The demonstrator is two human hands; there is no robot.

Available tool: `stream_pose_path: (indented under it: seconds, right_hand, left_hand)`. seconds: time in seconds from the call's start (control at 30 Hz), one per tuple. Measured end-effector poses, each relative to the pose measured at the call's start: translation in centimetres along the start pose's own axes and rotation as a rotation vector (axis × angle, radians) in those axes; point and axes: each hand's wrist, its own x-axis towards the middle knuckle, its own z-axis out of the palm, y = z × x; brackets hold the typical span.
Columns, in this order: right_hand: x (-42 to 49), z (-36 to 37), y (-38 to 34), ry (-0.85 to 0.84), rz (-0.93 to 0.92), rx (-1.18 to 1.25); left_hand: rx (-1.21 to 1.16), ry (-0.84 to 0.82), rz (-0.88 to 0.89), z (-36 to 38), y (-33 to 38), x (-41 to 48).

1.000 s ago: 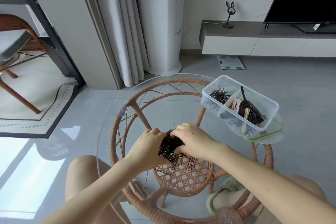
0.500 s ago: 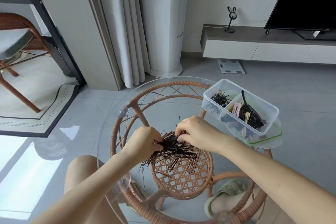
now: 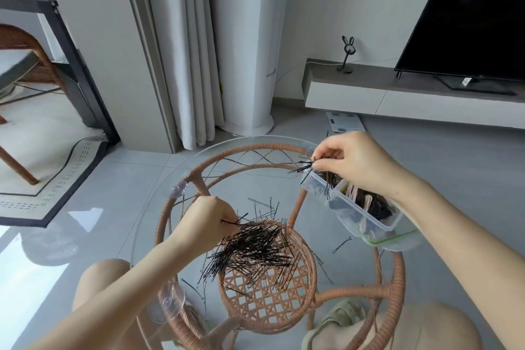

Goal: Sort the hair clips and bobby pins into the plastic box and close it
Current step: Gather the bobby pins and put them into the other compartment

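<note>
Glass round counter (image 3: pixel 153 216) carries clear plastic box (image 3: pixel 348 214) at right edge, black bobby-pin pile (image 3: pixel 255 247) at centre. Right grip (image 3: pixel 352 162) pinches small pin bunch (image 3: pixel 302 168) over box's far compartment; left grip (image 3: pixel 210 221) pinches pins at pile edge. Best lower bunch below rim before letting go.

home living room: flat TV (image 3: pixel 471 17) on a low white media console (image 3: pixel 412 99), floor-length curtains (image 3: pixel 181 51), tiled floor, rug (image 3: pixel 51 173), rattan glass-top side table (image 3: pixel 255 150), bathroom scale (image 3: pixel 345 121).
</note>
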Motion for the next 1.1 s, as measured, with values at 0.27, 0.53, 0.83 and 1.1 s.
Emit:
stream_pose_path:
  seconds: [0.27, 0.53, 0.83, 1.1]
  right_hand:
    - [4.3, -2.3, 4.9, -0.104, 0.060, -0.416]
    - [7.5, 0.3, 4.7, -0.534, -0.074, -0.819]
    - [6.8, 0.8, 8.2, -0.486, -0.008, -0.516]
    - [4.1, -3.4, 11.9, -0.092, 0.171, -0.199]
  left_hand:
    - [-0.107, 0.044, -0.023, -1.7, 1.7, 0.9]
    - [-0.160, 0.091, 0.014, -3.5, 4.3, 2.5]
    - [-0.181, 0.202, 0.167, -4.9, 8.8, 7.2]
    - [-0.334, 0.267, 0.280, -1.6, 14.5, 12.9]
